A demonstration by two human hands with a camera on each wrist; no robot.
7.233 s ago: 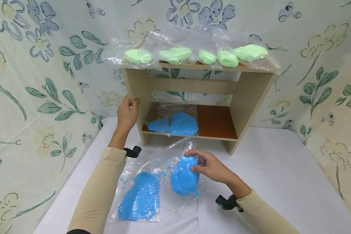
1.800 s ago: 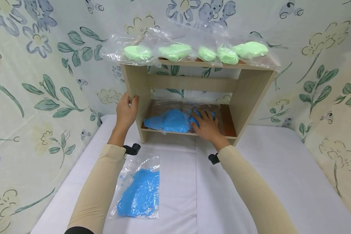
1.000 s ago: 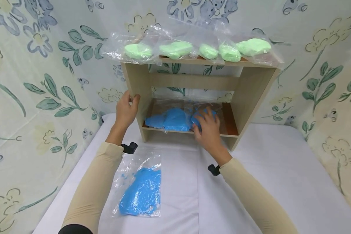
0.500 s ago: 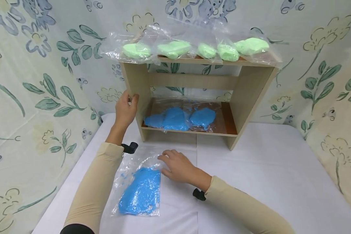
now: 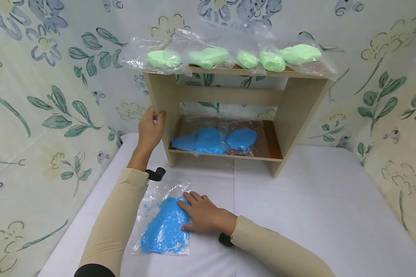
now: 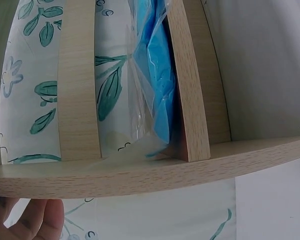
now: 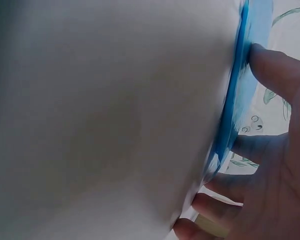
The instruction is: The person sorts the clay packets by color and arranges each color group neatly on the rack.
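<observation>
My left hand [image 5: 150, 129] holds the left side panel of a small wooden shelf unit [image 5: 225, 156] with bent fingers, partly hidden behind the panel in the left wrist view. On the white cloth lies a clear bag of flattened blue dough-like material [image 5: 164, 231]. Across its right edge rests my right hand [image 5: 202, 213], fingers spread and slightly bent. The right wrist view shows the right thumb and fingertips touching the bag's edge. Inside the unit, on its brown lower board, lie more bagged blue lumps: a wide one [image 5: 208, 140] left and a rounder one [image 5: 242, 138] right.
Several clear bags of pale green dough-like material [image 5: 208, 57] lie along the unit's top, their plastic overhanging the front. A white cloth [image 5: 326, 215] covers the table. Flower-patterned fabric [image 5: 55, 115] hangs behind and at both sides.
My right hand carried a blue bag from the table onto the lower board, let it go, then came back to the remaining bag and settled on its edge. My left hand stayed at the panel.
</observation>
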